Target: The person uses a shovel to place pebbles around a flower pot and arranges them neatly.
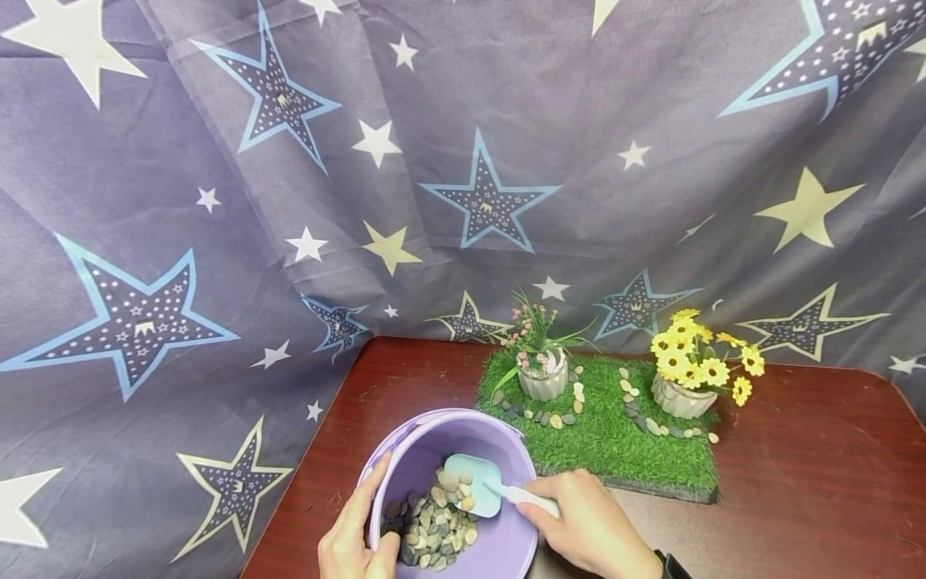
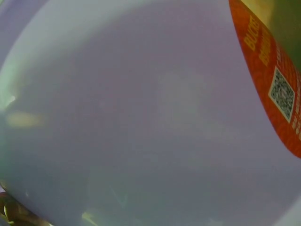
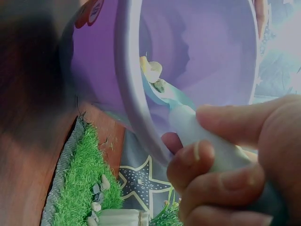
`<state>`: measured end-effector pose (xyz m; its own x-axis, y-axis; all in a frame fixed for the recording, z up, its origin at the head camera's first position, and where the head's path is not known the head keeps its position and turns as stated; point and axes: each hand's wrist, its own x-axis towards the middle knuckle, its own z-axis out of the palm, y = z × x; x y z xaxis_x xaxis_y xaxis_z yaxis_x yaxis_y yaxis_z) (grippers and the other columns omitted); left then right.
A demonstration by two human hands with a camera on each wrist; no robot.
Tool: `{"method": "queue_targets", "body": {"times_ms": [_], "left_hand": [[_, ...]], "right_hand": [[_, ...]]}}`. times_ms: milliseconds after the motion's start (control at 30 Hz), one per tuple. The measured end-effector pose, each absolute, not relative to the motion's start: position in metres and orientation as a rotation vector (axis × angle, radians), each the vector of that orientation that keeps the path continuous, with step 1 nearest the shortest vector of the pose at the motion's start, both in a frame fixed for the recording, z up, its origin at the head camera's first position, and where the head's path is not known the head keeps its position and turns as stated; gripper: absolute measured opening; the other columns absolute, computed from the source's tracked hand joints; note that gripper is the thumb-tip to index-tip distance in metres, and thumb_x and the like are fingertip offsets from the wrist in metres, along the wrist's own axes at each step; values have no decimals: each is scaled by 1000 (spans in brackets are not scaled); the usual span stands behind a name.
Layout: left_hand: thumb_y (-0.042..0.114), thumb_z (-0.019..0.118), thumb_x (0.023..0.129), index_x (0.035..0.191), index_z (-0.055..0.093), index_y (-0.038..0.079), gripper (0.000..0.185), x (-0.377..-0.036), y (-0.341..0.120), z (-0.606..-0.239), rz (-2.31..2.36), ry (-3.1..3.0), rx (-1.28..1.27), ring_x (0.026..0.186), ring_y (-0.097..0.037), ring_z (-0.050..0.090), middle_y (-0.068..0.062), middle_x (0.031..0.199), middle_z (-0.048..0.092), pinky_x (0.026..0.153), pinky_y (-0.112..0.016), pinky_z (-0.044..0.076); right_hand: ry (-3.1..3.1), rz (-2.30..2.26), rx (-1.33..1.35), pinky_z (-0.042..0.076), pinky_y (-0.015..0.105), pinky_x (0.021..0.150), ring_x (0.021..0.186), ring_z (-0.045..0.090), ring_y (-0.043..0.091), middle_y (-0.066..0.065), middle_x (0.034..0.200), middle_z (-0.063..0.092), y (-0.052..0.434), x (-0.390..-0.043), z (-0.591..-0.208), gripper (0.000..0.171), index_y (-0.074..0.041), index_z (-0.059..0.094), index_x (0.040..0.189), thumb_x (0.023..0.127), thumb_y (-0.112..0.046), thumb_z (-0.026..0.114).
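My right hand (image 1: 589, 527) grips the handle of a light-blue scoop (image 1: 473, 482), fingers curled round it; blade sits inside the purple bucket (image 1: 499, 450) w/ a few pebbles (image 1: 434, 523) on it, just above the pile. My left hand (image 1: 358, 535) clamps the bucket's near-left rim, thumb inside, fingers outside. Bucket stands at the front-left corner of the red-brown table (image 1: 810, 474), close to the edge; bare room to the right. Right wrist comes in low from the front. Behind: 1 grass mat (image 1: 615, 438), 2 flower pots on it, pink (image 1: 542, 378) & yellow (image 1: 680, 394), each ringed w/ stones.
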<state>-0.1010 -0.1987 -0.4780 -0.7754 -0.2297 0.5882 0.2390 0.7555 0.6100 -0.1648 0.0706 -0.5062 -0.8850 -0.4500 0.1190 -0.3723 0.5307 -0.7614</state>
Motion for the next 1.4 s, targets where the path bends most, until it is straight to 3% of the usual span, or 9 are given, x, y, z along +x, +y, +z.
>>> {"method": "queue_targets", "body": {"times_ms": [300, 567, 900, 1167, 1400], "left_hand": [[-10, 59, 51, 135, 70, 25, 92, -99, -199, -477, -908, -2284, 20, 97, 9, 59, 3, 125, 75, 82, -6, 38], [-10, 60, 51, 137, 69, 29, 95, -98, -196, -477, -899, -2305, 48, 99, 10, 60, 4, 126, 75, 82, -4, 39], [-10, 59, 51, 137, 69, 29, 94, -98, -194, -477, -862, -2289, 30, 104, 16, 57, 3, 125, 75, 83, -4, 38], [-10, 60, 53, 137, 69, 25, 92, -100, -194, -475, -884, -2307, -4, 103, 9, 60, 0, 125, 75, 86, -5, 39], [-11, 60, 52, 136, 70, 29, 94, -102, -194, -475, -903, -2281, 26, 102, 10, 60, 1, 123, 76, 85, -5, 39]], "right_hand": [[2719, -1284, -759, 47, 22, 63, 67, 55, -6, -13, 81, 73, 69, -162, -509, 15, -22, 82, 101, 93, -32, 74], [2746, -1286, -840, 55, 26, 71, 82, 66, -2, -9, 96, 79, 69, -160, -513, 20, -21, 82, 109, 92, -29, 75], [2775, -1263, -844, 56, 27, 72, 83, 69, 0, -8, 96, 80, 70, -157, -510, 19, -21, 83, 106, 89, -26, 77], [2720, -1252, -813, 52, 24, 66, 74, 63, -5, -10, 91, 79, 71, -154, -508, 16, -23, 83, 103, 89, -28, 77], [2717, -1232, -817, 54, 27, 70, 75, 61, -5, -14, 86, 77, 71, -152, -507, 14, -22, 84, 99, 90, -30, 77]]}}
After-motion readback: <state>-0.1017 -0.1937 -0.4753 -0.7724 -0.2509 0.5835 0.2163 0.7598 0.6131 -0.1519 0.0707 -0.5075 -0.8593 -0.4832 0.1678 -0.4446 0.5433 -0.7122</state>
